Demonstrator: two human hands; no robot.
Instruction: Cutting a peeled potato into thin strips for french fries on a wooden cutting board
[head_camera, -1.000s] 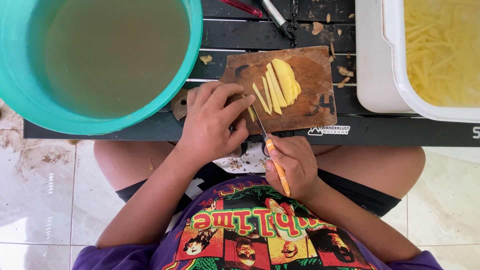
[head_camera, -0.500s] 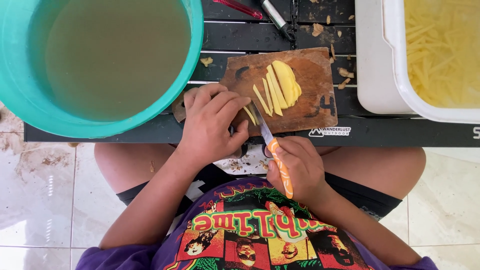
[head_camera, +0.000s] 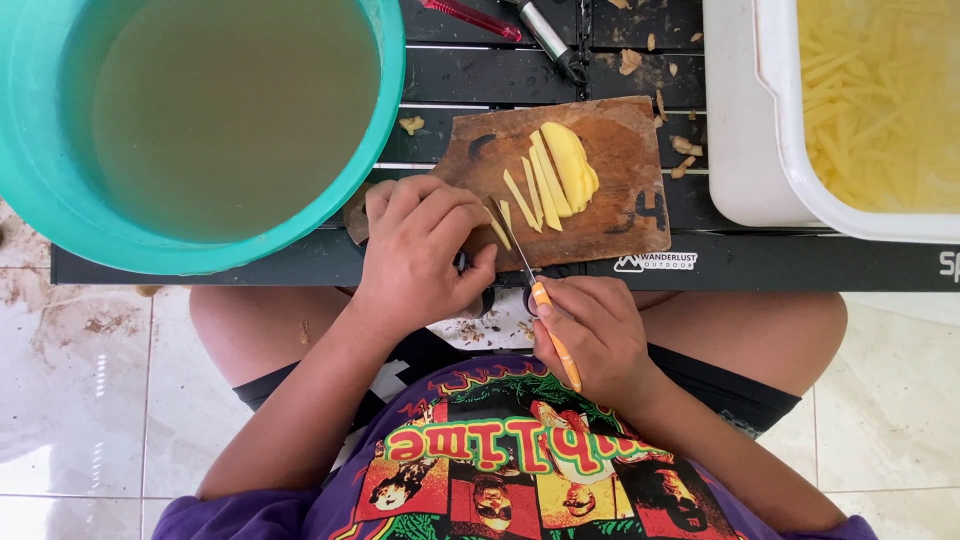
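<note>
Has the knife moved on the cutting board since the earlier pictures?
Yes. The knife blade swung out, then returned near the left hand; the cutting board barely shifted.

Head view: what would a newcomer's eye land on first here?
Most striking is the big teal basin of murky water at upper left. Mid-frame, on the wooden cutting board, the left hand pins a yellow potato piece while the right hand slices it with an orange-handled knife beside fanned potato slices. At upper right sits a white tub of cut strips.
</note>
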